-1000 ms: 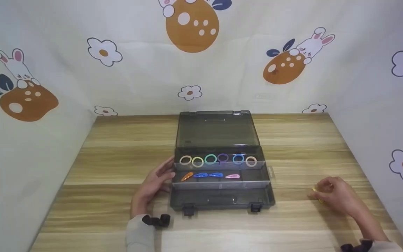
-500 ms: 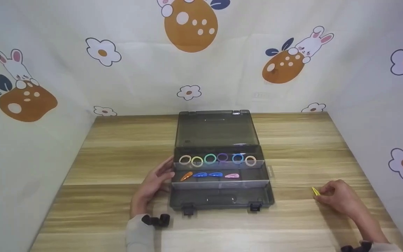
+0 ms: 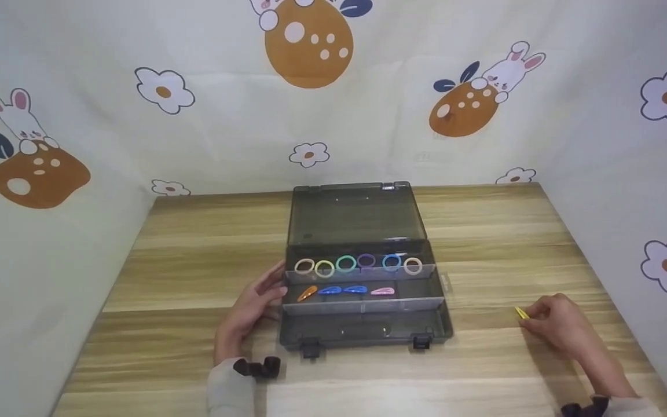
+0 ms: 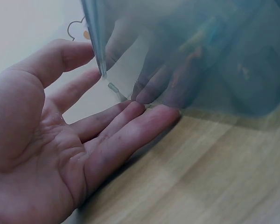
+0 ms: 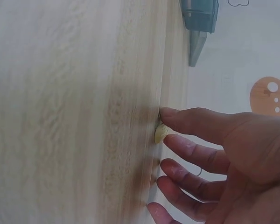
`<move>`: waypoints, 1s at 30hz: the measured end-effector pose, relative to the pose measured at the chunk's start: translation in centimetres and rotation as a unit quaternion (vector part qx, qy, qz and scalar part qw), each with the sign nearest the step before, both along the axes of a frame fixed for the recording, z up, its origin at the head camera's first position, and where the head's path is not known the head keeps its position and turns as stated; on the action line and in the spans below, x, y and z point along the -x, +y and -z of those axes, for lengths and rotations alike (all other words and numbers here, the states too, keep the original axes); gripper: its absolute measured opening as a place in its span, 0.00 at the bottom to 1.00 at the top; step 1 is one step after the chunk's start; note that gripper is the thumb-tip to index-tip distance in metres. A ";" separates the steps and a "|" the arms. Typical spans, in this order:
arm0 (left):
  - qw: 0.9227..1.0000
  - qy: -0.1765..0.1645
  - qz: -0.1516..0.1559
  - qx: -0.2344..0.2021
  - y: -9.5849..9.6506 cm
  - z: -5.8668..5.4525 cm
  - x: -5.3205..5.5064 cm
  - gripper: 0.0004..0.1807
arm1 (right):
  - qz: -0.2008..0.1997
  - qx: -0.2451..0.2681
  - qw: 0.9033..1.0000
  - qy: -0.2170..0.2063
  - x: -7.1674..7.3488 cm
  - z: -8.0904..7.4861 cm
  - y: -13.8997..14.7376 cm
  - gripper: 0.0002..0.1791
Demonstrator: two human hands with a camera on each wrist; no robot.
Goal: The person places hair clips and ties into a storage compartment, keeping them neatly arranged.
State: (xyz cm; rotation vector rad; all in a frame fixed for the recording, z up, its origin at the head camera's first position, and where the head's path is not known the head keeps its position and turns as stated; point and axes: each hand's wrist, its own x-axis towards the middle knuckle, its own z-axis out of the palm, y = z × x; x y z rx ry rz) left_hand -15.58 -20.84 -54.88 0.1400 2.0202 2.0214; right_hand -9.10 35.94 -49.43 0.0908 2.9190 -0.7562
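At the right of the head view, my right hand (image 3: 562, 324) pinches a yellow snap hair clip (image 3: 521, 313) low over the table, between thumb and index finger. The right wrist view shows this clip (image 5: 161, 134) at the fingertips, close to the wood. A smoky see-through organizer box (image 3: 362, 329) lies with its lid (image 3: 356, 214) laid back. My left hand (image 3: 250, 310) rests against its left side, fingers loosely extended along the wall. Several hair ties (image 3: 345, 264) line the back compartment; an orange clip (image 3: 307, 293), two blue clips (image 3: 330, 290) and a pink clip (image 3: 383, 291) lie in the middle one.
Dividers (image 3: 362, 305) split the box into three rows, and two black latches (image 3: 310, 348) hang at its front. A wood-grain table (image 3: 194, 255) carries everything. Cloth walls (image 3: 229, 127) printed with rabbits and flowers enclose its back and sides.
The yellow hair clip, mostly covered by my right fingers a second ago, now sticks out from the pinch. My left hand stays at the box. The head view has shifted slightly.
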 end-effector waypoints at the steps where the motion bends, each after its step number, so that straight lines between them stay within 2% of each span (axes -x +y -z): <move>1: 1.000 0.000 0.002 -0.003 0.0 -0.1 0.0 0.36 | 0.001 -0.001 1.000 0.000 0.0 0.0 0.0 0.12; 5: 1.000 -0.001 0.005 -0.007 0.1 -0.1 0.0 0.36 | 0.006 -0.004 1.000 0.000 -0.1 0.0 0.0 0.11; 11: 0.999 -0.029 0.005 -0.013 -0.1 -0.2 -0.2 0.37 | 0.008 -0.013 1.000 0.008 -0.1 0.1 -0.1 0.11; 14: 0.999 -0.033 0.003 -0.009 -0.1 -0.1 -0.2 0.37 | 0.009 -0.010 1.000 0.010 -0.1 0.2 0.0 0.11; 21: 1.000 -0.028 -0.003 0.008 0.0 -0.1 -0.3 0.36 | 0.017 0.017 0.999 -0.028 0.1 0.0 0.1 0.09; 25: 1.000 -0.006 -0.004 0.013 0.0 -0.1 -0.2 0.36 | 0.019 0.013 0.999 -0.026 0.3 0.1 0.1 0.08; 30: 1.000 -0.001 0.002 -0.001 0.1 -0.1 0.0 0.36 | 0.012 0.005 1.000 -0.017 0.8 0.1 -0.3 0.06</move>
